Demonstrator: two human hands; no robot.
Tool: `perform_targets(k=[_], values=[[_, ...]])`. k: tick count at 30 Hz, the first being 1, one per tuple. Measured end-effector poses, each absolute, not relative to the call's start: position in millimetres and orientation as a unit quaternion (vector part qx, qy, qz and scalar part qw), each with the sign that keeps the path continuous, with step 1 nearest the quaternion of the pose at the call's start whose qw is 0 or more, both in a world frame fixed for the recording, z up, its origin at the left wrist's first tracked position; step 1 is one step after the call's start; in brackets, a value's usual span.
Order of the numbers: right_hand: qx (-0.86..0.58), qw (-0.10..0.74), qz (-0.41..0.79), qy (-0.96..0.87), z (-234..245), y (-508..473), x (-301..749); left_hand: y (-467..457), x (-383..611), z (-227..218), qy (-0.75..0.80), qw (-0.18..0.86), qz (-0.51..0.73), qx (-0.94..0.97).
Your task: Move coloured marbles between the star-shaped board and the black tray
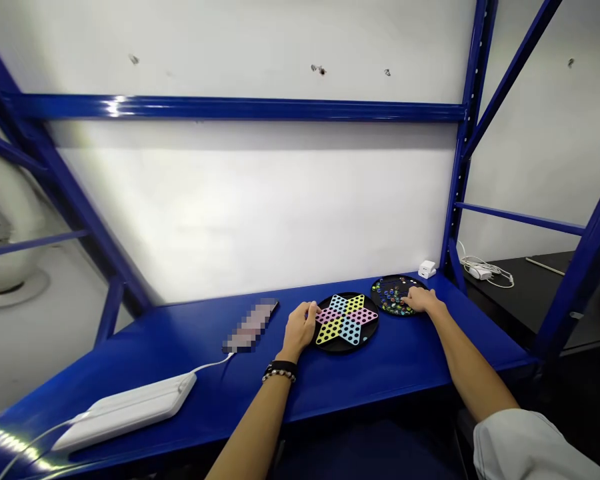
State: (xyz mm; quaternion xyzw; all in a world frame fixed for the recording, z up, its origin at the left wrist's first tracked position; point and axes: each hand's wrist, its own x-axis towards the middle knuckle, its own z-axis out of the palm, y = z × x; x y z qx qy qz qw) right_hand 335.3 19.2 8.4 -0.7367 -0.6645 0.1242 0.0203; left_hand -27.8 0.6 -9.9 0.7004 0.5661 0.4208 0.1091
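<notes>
A round black Chinese-checkers board [347,321] with a pastel star of holes lies on the blue shelf [390,360]. My left hand [301,327] rests at the board's left rim, fingers curled against it. Right of the board stands a round black tray [386,289] with several coloured marbles [393,304]. My right hand [423,300] reaches into that tray, fingers bent down among the marbles. Whether it holds a marble is hidden.
A white power bank [130,410] with a cable lies at the front left of the shelf. A blurred-out flat object [250,327] lies left of the board. A white charger [427,269] sits by the wall. Blue rack posts [460,167] frame the shelf; a black table [530,280] stands to the right.
</notes>
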Motion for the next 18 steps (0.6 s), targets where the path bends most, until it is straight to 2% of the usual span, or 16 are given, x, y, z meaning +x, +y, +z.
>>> perform_targets(k=[9, 18], values=[[-0.743, 0.024, 0.129, -0.656, 4, 20, 337, -1, -28, -11, 0.564, 0.088, 0.424, 0.703], [-0.718, 0.17, 0.141, -0.66, -9, 21, 339, -2, -29, -10, 0.566, 0.079, 0.421, 0.704]])
